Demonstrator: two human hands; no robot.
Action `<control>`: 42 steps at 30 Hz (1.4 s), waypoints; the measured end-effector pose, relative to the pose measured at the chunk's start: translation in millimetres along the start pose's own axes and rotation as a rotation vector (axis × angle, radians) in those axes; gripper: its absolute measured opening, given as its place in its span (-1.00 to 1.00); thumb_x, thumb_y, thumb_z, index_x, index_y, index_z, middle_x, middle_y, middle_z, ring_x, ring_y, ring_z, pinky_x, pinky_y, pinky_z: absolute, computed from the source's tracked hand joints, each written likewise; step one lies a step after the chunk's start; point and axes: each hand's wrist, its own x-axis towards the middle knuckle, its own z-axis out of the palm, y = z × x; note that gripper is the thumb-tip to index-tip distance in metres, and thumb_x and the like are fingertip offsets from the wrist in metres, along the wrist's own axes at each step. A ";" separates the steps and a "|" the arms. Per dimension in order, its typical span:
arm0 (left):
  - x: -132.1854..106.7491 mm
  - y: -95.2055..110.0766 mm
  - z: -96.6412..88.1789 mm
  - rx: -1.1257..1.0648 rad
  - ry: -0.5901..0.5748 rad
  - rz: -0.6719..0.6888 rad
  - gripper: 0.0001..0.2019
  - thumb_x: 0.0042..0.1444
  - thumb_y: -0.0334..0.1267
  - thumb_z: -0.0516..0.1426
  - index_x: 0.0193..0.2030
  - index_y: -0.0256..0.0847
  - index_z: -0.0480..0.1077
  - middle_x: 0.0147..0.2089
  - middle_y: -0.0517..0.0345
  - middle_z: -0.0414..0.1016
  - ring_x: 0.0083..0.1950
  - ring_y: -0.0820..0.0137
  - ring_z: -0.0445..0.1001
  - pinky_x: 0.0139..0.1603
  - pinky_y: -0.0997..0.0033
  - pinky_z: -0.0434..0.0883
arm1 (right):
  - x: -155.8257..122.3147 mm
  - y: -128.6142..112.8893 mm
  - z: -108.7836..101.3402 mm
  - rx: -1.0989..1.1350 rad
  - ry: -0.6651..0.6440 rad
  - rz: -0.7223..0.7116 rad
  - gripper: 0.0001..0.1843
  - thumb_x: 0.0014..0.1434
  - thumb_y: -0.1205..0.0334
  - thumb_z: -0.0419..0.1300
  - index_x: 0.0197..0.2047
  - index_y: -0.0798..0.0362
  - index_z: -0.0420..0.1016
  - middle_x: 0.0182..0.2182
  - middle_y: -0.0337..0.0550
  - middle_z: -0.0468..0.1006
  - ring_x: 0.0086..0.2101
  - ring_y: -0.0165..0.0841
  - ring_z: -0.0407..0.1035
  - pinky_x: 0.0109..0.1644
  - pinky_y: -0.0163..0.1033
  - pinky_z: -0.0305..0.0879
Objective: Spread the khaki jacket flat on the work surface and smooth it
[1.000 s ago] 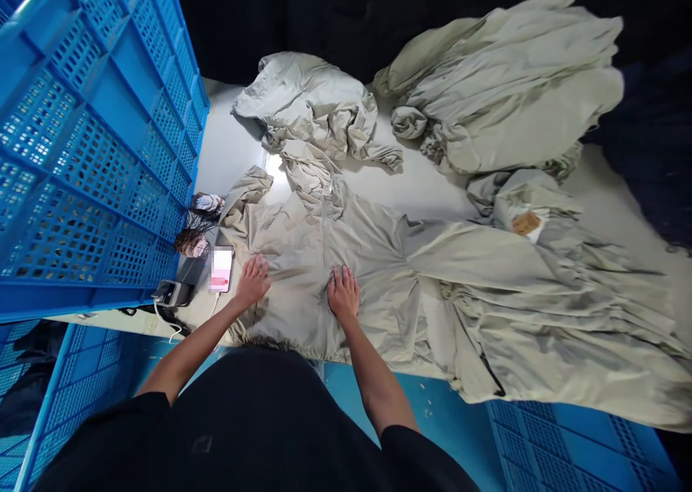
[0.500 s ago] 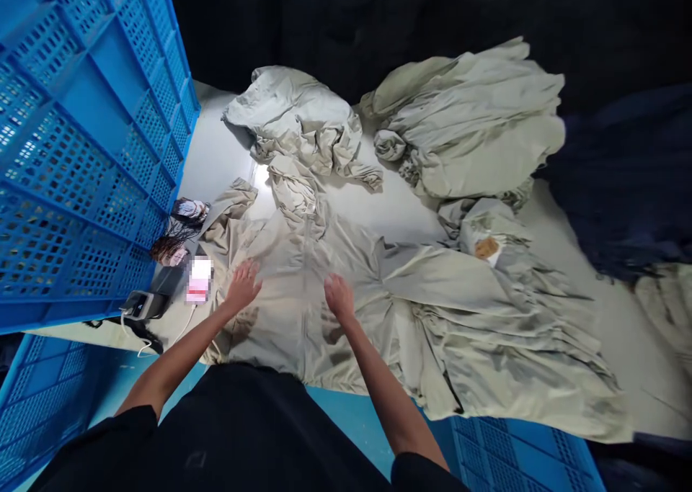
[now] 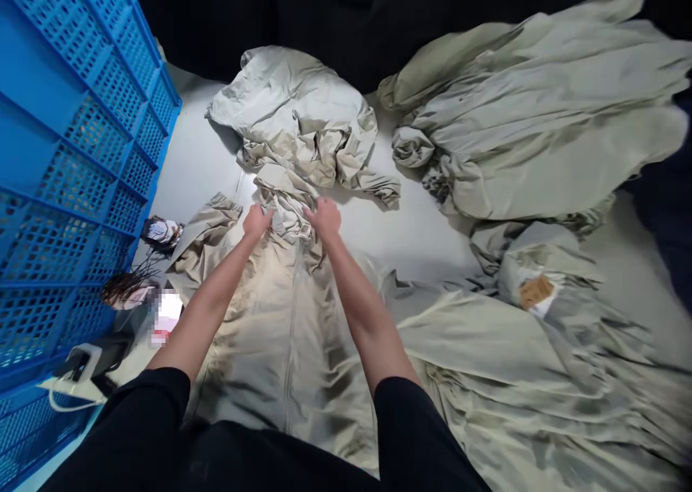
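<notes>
A beige zip-front jacket (image 3: 259,312) lies spread before me, its zip running down the middle toward my body. My left hand (image 3: 257,220) is closed on the left side of its bunched collar or hood (image 3: 286,198). On the opposite side my right hand (image 3: 326,218) pinches the same part, thumb inward. Some fingers of both hands are tucked out of sight in the cloth. Left of the jacket's body, one sleeve (image 3: 208,229) lies crumpled on the white table (image 3: 187,146).
Blue plastic crates (image 3: 81,153) stand along the left. Beside them are a lit phone (image 3: 166,315) and a dark device with a white cable (image 3: 94,362). Other beige garments lie behind (image 3: 297,103), at the back right (image 3: 540,117) and at the right (image 3: 502,355).
Both hands have moved forward from lying on the jacket's front to its collar area and closed on the cloth. My view has moved closer over the table.
</notes>
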 end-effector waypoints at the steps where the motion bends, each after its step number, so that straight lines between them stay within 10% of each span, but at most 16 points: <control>1: 12.4 6.1 1.5 0.027 -0.009 -0.005 -0.48 0.26 0.11 0.01 0.20 -0.20 0.28 0.18 -0.15 0.42 0.18 0.14 0.44 0.08 0.23 0.37 | 14.5 0.1 2.7 -0.019 -0.019 -0.033 -0.49 0.28 -0.05 0.11 0.14 0.13 0.44 0.03 0.14 0.50 -0.01 -0.10 0.35 0.01 -0.11 0.26; 7: 62.4 8.3 -5.8 0.148 -0.080 0.064 -0.69 0.27 -0.06 0.05 0.08 -0.10 0.36 -0.01 -0.07 0.53 0.07 0.10 0.49 0.01 0.17 0.36 | 62.8 69.5 -5.2 0.111 0.072 0.064 -0.58 0.39 0.20 -0.12 0.03 0.15 0.51 -0.04 0.07 0.53 -0.05 -0.20 0.34 -0.01 -0.17 0.21; 14: 68.1 -7.3 -30.0 -0.003 -0.009 0.228 -0.56 0.29 -0.09 0.05 0.26 -0.19 0.23 0.15 -0.12 0.41 0.10 0.19 0.44 0.12 0.20 0.36 | 35.4 151.0 -35.5 0.172 0.005 0.254 -0.52 0.33 0.09 0.07 0.10 0.34 0.44 -0.10 0.25 0.54 -0.14 -0.18 0.37 -0.03 -0.07 0.24; 18: -18.5 -15.8 -31.2 0.019 0.058 0.450 -0.49 0.32 -0.12 -0.01 0.35 -0.26 0.14 0.30 -0.17 0.28 0.32 0.18 0.26 0.33 0.16 0.21 | -24.9 114.9 -25.9 0.174 0.179 -0.020 -0.40 0.33 0.04 0.05 0.30 0.24 0.24 0.18 0.23 0.37 0.15 -0.13 0.25 0.19 -0.03 0.19; 22: -151.1 -61.0 -12.4 0.193 -0.115 0.575 -0.51 0.32 -0.13 -0.03 0.34 -0.21 0.21 0.40 -0.13 0.18 0.45 0.14 0.09 0.45 0.06 0.01 | -111.8 72.7 11.9 0.097 -0.056 -0.296 -0.42 0.36 0.06 -0.06 0.36 0.09 0.20 0.34 0.11 0.21 0.30 -0.13 0.09 0.32 0.03 0.07; 28: -292.3 -149.8 -8.6 0.330 -0.144 0.471 -0.45 0.34 -0.11 -0.08 0.43 -0.18 0.11 0.51 -0.04 -0.04 0.54 0.15 -0.19 0.49 -0.02 -0.09 | -191.0 44.2 36.4 -0.017 -0.052 -0.134 -0.38 0.37 0.07 -0.13 0.42 0.11 0.14 0.42 0.09 0.05 0.39 -0.04 -0.13 0.37 0.20 -0.07; 33: -348.7 -205.2 -17.0 0.376 -0.133 0.429 -0.42 0.33 -0.10 -0.08 0.46 -0.15 0.07 0.53 0.02 -0.09 0.55 0.17 -0.23 0.50 -0.02 -0.10 | -276.5 7.7 44.3 -0.033 -0.040 -0.250 -0.37 0.38 0.08 -0.16 0.44 0.10 0.08 0.44 0.04 -0.01 0.41 -0.10 -0.18 0.40 0.11 -0.10; 42: -382.9 -258.4 -30.4 0.383 -0.028 0.396 -0.40 0.33 -0.10 -0.06 0.46 -0.23 0.07 0.52 -0.08 -0.08 0.54 0.16 -0.19 0.48 -0.01 -0.01 | -389.6 -5.2 61.0 -0.041 0.025 -0.190 -0.38 0.36 0.12 -0.13 0.43 0.13 0.09 0.44 0.07 -0.04 0.42 -0.12 -0.24 0.42 0.12 -0.11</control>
